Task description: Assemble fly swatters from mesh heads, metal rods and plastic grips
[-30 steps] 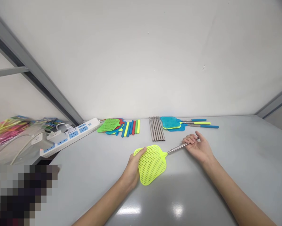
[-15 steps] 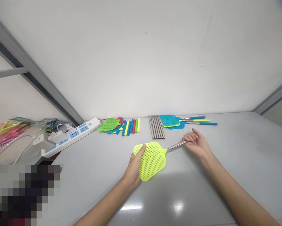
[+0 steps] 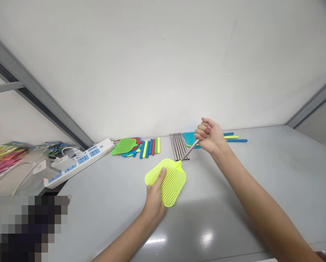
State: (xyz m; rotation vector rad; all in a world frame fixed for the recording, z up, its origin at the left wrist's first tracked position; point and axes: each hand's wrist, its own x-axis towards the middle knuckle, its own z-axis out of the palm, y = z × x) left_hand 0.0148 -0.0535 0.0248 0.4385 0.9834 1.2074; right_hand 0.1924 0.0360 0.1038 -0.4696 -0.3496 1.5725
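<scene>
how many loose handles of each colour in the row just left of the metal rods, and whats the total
Blue handles: 3
Yellow handles: 2
Red handle: 1
Green handle: 1
Total: 7

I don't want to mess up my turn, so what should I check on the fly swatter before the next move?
1. Left hand holding the yellow fly swatter head: ok.
2. Right hand curled around the metal rod: ok.
3. Rod meeting the head's neck: ok.
4. Rod pushed in all the way: cannot tell.
5. Rod's far end: cannot tell, the right hand hides it.
6. Hands away from the power strip: ok.
</scene>
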